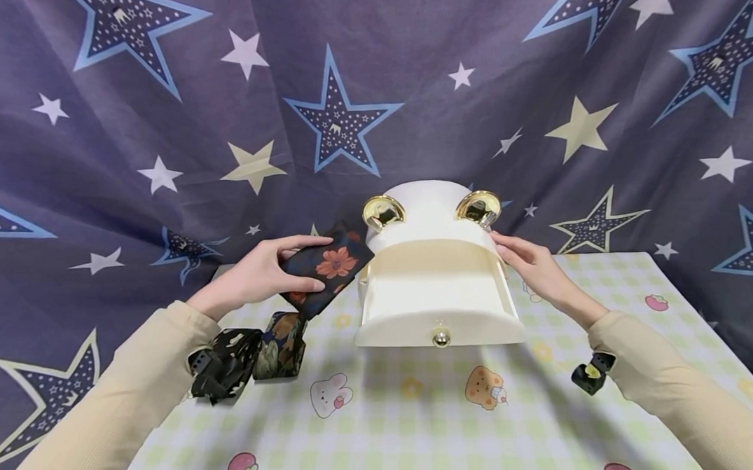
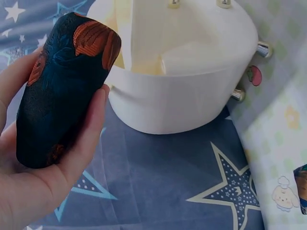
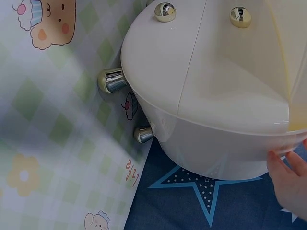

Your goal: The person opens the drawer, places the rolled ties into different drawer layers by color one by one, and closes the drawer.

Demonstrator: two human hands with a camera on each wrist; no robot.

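Note:
My left hand (image 1: pixel 264 271) holds a rolled dark necktie (image 1: pixel 336 263) with orange flowers, thumb on one side and fingers on the other. In the left wrist view the rolled necktie (image 2: pixel 67 91) stands up from the palm, beside the white box. The white box (image 1: pixel 428 205) has gold round feet, and its drawer (image 1: pixel 440 327) with a gold knob is pulled out toward me; its inside shows bare. On the box's right side rest the fingertips of my right hand (image 1: pixel 532 267), fingers fairly straight. The right wrist view shows this hand (image 3: pixel 290 177) at the box's wall, partly cut off.
Two more rolled patterned pieces lie on the table left of the box: a brown and dark one (image 1: pixel 280 346) and a black one (image 1: pixel 236 350) partly behind the left wrist camera. A checked cloth (image 1: pixel 410 430) covers the table. A star-printed curtain (image 1: pixel 408 86) hangs behind it.

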